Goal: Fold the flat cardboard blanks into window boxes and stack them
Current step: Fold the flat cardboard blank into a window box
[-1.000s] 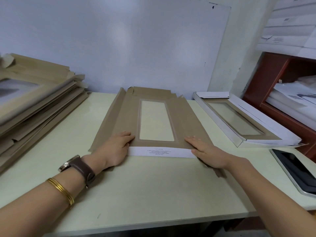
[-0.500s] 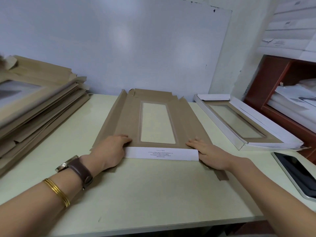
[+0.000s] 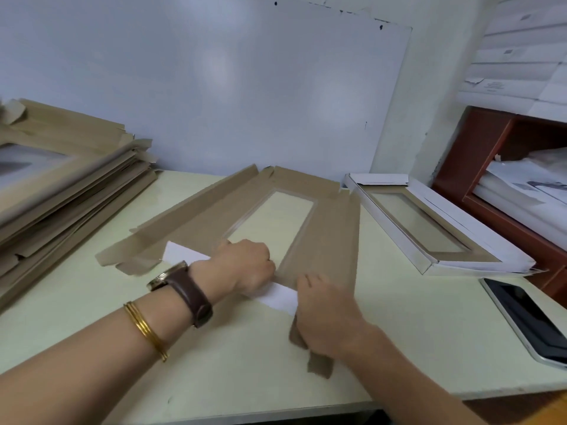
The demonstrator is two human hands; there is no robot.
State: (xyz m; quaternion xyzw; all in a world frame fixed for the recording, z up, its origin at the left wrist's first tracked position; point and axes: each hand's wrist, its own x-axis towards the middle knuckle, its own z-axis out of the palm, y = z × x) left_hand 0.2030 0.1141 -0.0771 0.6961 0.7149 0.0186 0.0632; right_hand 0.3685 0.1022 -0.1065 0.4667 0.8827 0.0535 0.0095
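A brown cardboard blank [image 3: 331,228] with a clear window lies askew on the table [image 3: 214,369]. Its near end flap [image 3: 181,253] is folded over, white side up. My left hand [image 3: 245,265] sits on the middle of that flap, at the window's near edge, with its fingers curled under. The flap's middle is hidden beneath it. My right hand [image 3: 325,317] rests with fingers stretched on the blank's near right corner, where a small side tab sticks out toward me. One folded window box [image 3: 420,222], white outside, lies to the right.
A tall pile of flat brown blanks [image 3: 61,191] fills the table's left side. A tablet [image 3: 527,317] lies near the right front edge. A red-brown shelf [image 3: 506,179] with papers stands at the right, and a white wall closes the back.
The blank has turned so its far end points up and to the right. My left hand slid right along the white flap to its middle. My right hand shifted to the near right corner.
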